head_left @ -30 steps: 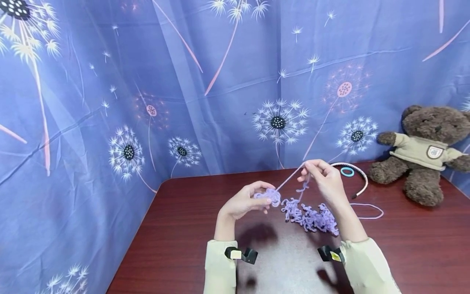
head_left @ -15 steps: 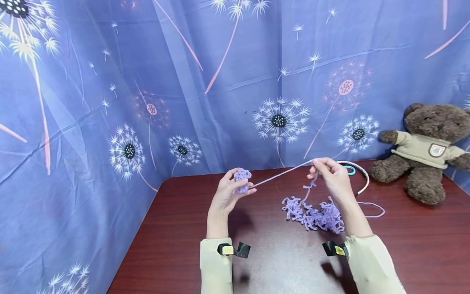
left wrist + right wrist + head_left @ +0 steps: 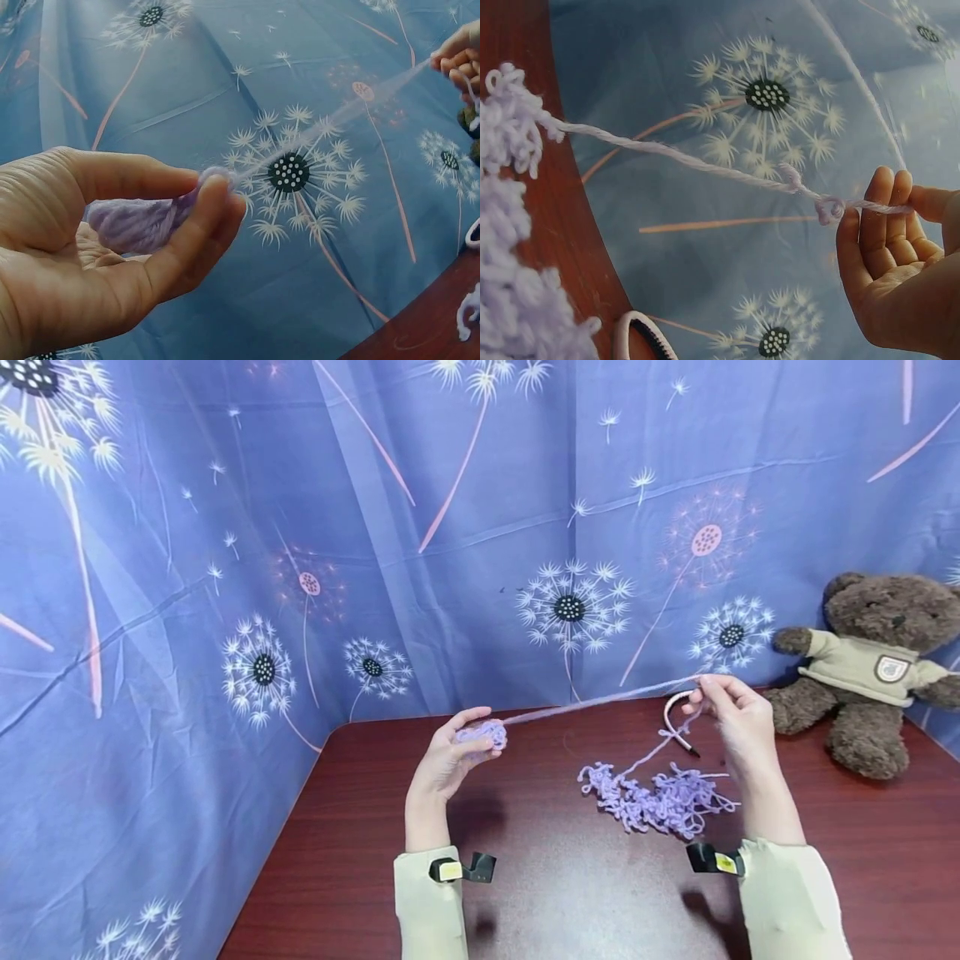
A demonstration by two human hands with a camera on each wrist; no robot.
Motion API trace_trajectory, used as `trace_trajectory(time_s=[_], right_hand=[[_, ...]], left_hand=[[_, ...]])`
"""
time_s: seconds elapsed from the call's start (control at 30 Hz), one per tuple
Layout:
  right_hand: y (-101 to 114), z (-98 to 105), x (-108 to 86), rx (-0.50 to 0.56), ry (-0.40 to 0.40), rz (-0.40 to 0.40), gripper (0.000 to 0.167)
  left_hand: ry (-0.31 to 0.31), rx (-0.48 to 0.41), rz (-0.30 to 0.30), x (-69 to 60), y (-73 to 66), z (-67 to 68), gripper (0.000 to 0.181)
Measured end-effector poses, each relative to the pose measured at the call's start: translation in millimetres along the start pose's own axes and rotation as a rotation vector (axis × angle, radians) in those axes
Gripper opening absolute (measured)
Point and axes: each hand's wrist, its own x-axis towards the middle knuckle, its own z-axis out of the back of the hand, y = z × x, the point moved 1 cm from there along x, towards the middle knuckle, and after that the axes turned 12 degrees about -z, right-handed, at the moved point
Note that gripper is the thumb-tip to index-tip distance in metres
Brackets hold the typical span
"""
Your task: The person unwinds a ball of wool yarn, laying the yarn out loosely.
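My left hand (image 3: 442, 756) holds a small wound ball of lilac yarn (image 3: 135, 225), pinched between thumb and fingers above the table. From it a yarn strand (image 3: 600, 700) runs taut to my right hand (image 3: 738, 718), whose thumb and index finger pinch it. Below the pinch, the strand carries on across the palm with small knots (image 3: 830, 211) in it and slopes down to a looped, curly lilac yarn piece (image 3: 660, 802) lying on the table. In the right wrist view that looped piece fills the left edge.
The dark red wooden table (image 3: 562, 893) backs onto a blue dandelion-print curtain (image 3: 480, 527). A white headband (image 3: 670, 718) lies behind the looped yarn, partly behind my right hand. On the right sits a brown teddy bear (image 3: 870, 677) in a beige shirt.
My hands have drawn apart: the left went left with the yarn ball, the right went right. The strand between them is longer, and the tail to the looped yarn is now stretched.
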Motion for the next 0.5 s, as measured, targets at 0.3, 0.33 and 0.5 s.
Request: trace_trajectory(time_s=[0.3, 0.33, 0.5], right_hand=[[6, 14, 1.2, 0.086, -0.031, -0.007, 0.018], [6, 16, 1.4, 0.093, -0.034, -0.005, 0.018], [9, 25, 2.0, 0.133, -0.035, -0.002, 0.015]], left_hand=[[-0.066, 0.063, -0.042, -3.3, -4.1, 7.0, 0.034], [-0.068, 0.065, -0.051, -3.5, -5.0, 7.7, 0.034], [-0.093, 0.129, -0.045, -4.1, -8.3, 11.6, 0.027]])
